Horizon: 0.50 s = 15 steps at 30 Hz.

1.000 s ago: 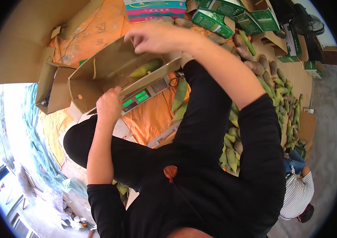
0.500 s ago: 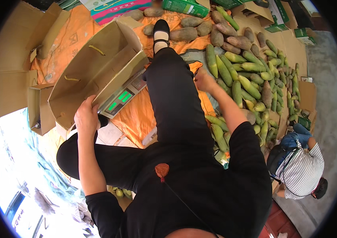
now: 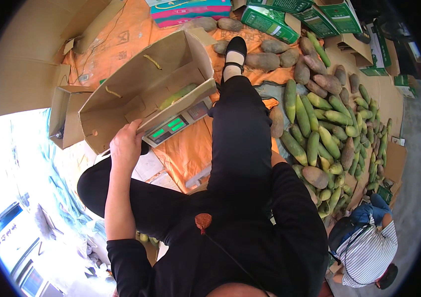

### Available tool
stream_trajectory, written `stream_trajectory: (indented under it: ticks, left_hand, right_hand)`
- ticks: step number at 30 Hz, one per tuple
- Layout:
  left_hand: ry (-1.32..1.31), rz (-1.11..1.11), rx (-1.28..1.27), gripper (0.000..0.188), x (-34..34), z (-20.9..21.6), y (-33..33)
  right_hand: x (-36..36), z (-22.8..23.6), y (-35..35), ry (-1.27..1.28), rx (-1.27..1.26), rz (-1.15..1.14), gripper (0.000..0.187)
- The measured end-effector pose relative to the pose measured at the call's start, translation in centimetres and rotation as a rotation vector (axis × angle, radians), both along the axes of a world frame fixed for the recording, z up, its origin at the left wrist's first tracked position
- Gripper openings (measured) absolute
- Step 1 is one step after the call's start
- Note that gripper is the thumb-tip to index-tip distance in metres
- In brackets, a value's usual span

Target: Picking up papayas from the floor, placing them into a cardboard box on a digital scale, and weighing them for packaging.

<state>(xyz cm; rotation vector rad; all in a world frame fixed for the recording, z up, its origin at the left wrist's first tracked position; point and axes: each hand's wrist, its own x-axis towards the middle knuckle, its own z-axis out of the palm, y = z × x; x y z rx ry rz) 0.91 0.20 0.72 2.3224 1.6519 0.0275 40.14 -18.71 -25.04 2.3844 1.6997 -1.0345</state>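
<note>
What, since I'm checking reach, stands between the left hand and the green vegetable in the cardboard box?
The cardboard box's near wall: the left hand is at its rim, and the green vegetable lies behind it, partly hidden. Nothing visible covers the open top.

Orange tarpaulin (image 3: 183, 158), one, creased. At its far edge we count one pink-and-teal carton (image 3: 185, 17); beyond its far right corner, several green cartons (image 3: 270, 24). Left of it we list one large brown cardboard panel (image 3: 22, 54), one small brown carton (image 3: 76, 115) and pale bluish plastic sheeting (image 3: 67, 200). Well right of it: grey floor (image 3: 417, 163), one co-worker (image 3: 369, 250).
</note>
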Motion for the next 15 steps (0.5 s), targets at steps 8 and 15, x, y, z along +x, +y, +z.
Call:
stream_trajectory:
  ticks: [8, 15]
  left_hand:
    - [-0.022, -0.014, 0.007, 0.019, 0.2, -0.3, 0.4]
    - [-0.004, 0.018, -0.002, 0.011, -0.9, -0.2, -0.2]
  right_hand:
    - [3.2, -3.2, -1.3, 0.017, -0.142, -0.048, 0.05]
    - [2.7, 6.5, 2.6, -0.158, -0.108, -0.017, 0.061]
